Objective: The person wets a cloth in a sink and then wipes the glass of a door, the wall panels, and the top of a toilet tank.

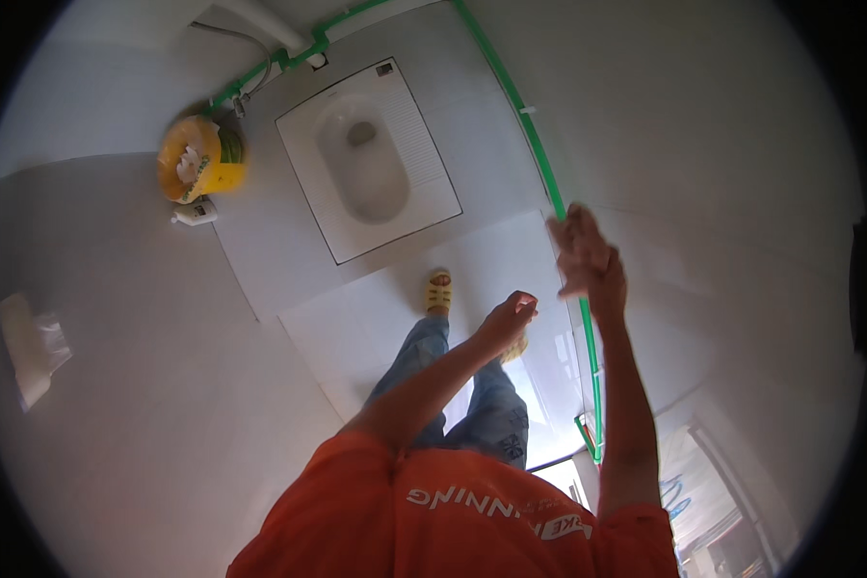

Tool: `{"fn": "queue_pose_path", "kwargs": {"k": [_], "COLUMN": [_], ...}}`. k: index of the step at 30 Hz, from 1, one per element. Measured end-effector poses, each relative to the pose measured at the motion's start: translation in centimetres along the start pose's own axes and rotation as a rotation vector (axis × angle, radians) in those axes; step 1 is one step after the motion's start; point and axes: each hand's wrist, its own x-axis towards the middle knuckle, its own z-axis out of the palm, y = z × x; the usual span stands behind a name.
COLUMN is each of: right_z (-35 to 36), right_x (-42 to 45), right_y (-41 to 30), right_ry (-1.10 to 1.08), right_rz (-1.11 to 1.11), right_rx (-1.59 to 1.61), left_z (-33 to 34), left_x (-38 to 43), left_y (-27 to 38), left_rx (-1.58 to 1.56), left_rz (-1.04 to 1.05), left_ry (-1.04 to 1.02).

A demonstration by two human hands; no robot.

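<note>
My left hand hangs in front of my legs with its fingers curled in, and I see nothing held in it. Farther right, my right hand is raised before the green pipe, its fingers spread and blurred. Whether it touches the pipe I cannot tell. A white ceramic squat toilet is set in the tiled floor ahead of me. Below my hands are my legs in blue jeans and a yellow slipper; the other slipper is partly hidden behind my left forearm.
A yellow bucket with crumpled white paper inside stands at the left wall, a white bottle beside it. Behind them are a metal tap and a thin hose. A white holder is on the left wall.
</note>
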Motion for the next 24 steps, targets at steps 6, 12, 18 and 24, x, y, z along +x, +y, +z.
{"fn": "queue_pose_path", "kwargs": {"k": [6, 12, 18, 24], "right_z": [5.8, 18.1, 20.9, 21.0], "right_x": [18.1, 26.2, 27.7, 28.2], "right_y": [-1.1, 4.2, 8.2, 5.6], "right_ry": [0.134, -0.144, 0.142, -0.253], "right_rz": [-0.385, -0.462, -0.709, -0.480], "right_rx": [-0.485, -0.747, -0.635, -0.689], "left_z": [-3.6, -4.1, -1.9, -0.8], "left_x": [0.8, -0.4, 1.7, 3.4], "left_y": [-6.6, -10.2, -11.4, -11.1], "left_rx": [0.011, -0.170, -0.234, -0.177], "left_rz": [-0.098, -0.121, -0.187, -0.254], "left_ry": [0.193, 0.348, 0.289, 0.230]}}
